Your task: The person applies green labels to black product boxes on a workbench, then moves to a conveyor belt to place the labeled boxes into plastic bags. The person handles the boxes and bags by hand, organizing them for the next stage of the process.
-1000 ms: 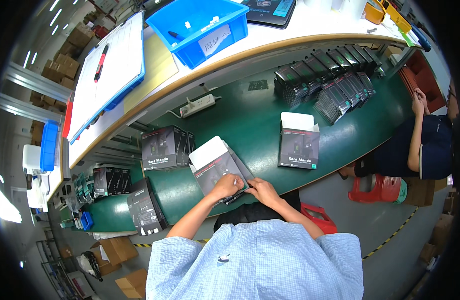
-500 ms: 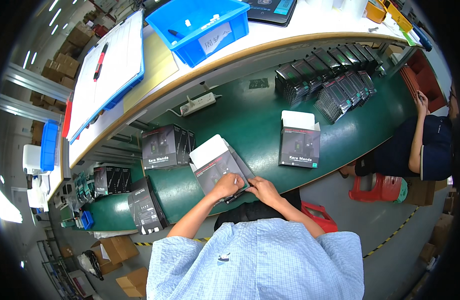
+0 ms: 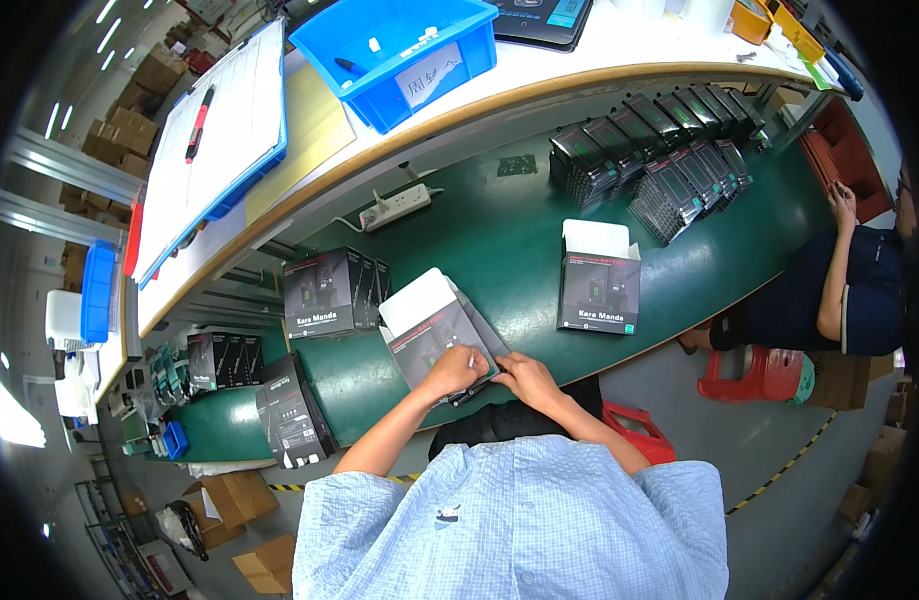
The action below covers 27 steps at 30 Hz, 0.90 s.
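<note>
A dark grey printed carton lies in front of me, its white flap raised at the far end. Partly beneath it, a second dark carton shows along the right side. My left hand rests on the near part of the top carton, fingers curled in a pinch; whatever they hold is too small to make out. At the near right corner of the cartons, my right hand has its thumb and fingers closed on the edge.
Another carton with a raised flap stands to the right. Dark cartons are grouped at left, with one leaning stack nearer. Rows of black packs fill the back right. A power strip lies behind. A co-worker sits at far right.
My hands and the cartons stay almost exactly in place. The co-worker's hand at far right has shifted slightly.
</note>
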Tool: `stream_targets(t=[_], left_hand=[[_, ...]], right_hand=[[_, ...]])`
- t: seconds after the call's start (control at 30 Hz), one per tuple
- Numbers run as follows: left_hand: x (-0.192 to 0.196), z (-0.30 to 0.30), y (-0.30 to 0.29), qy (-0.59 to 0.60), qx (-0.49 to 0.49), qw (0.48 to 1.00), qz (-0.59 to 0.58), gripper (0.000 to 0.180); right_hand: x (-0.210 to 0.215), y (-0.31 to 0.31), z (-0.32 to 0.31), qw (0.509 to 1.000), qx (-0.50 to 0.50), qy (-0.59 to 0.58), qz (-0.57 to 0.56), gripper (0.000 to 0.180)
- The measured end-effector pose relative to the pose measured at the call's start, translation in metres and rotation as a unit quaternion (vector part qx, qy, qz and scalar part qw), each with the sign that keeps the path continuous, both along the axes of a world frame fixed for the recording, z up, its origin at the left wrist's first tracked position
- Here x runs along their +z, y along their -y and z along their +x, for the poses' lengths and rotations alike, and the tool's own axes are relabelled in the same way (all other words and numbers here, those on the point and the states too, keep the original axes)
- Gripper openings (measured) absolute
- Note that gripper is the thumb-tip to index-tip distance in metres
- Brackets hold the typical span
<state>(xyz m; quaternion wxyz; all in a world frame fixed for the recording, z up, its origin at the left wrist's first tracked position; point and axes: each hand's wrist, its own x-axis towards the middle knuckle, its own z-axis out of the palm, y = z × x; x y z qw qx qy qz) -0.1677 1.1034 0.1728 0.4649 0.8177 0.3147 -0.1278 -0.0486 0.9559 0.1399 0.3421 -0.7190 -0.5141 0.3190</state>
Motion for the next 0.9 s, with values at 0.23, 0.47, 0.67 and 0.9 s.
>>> stream_targets(t=[0.23, 0.47, 0.67, 0.9], left_hand=[[0.003, 0.001, 0.001, 0.0, -0.005, 1.0, 0.012, 0.015], [0.003, 0.0, 0.004, 0.005, -0.005, 1.0, 0.026, 0.016], [0.004, 0.0, 0.006, 0.003, 0.013, 0.999, 0.047, 0.018], [0.009, 0.001, 0.015, 0.008, 0.053, 0.995, 0.082, 0.03]], right_hand=[[-0.003, 0.0, -0.001, 1.0, 0.003, 0.002, -0.001, 0.036], [-0.001, 0.0, -0.001, 1.0, 0.003, 0.0, 0.003, 0.036], [-0.001, 0.0, 0.0, 1.0, 0.002, -0.001, 0.01, 0.036], [0.004, 0.001, 0.0, 1.0, 0.011, 0.001, 0.002, 0.035]])
